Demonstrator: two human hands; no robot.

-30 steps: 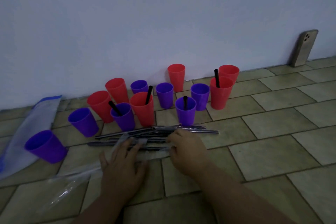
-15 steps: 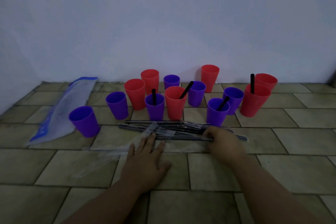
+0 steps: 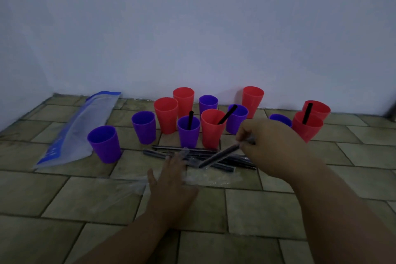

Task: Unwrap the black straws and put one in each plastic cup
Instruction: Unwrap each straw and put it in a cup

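Red and purple plastic cups (image 3: 166, 114) clustered on the tiled stone floor (image 3: 257, 210) by the far wall (image 3: 192, 28).

A pile of wrapped black straws (image 3: 184, 152) lies on the near side of the cluster, with a crumpled clear plastic wrapper (image 3: 216, 180) nearer still, under the left hand (image 3: 171, 182). The right hand (image 3: 272, 146) holds one wrapped black straw (image 3: 220, 155) tilted over the pile's right end. A flat blue-edged plastic bag (image 3: 79, 133) lies left of the cups.

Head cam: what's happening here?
A person handles wrapped black straws on a tiled floor. The right hand pinches one wrapped straw, raised at one end above the pile; the left hand lies flat on clear wrapping. Three cups show a straw: a purple cup, a red cup beside it, and a front right red cup.
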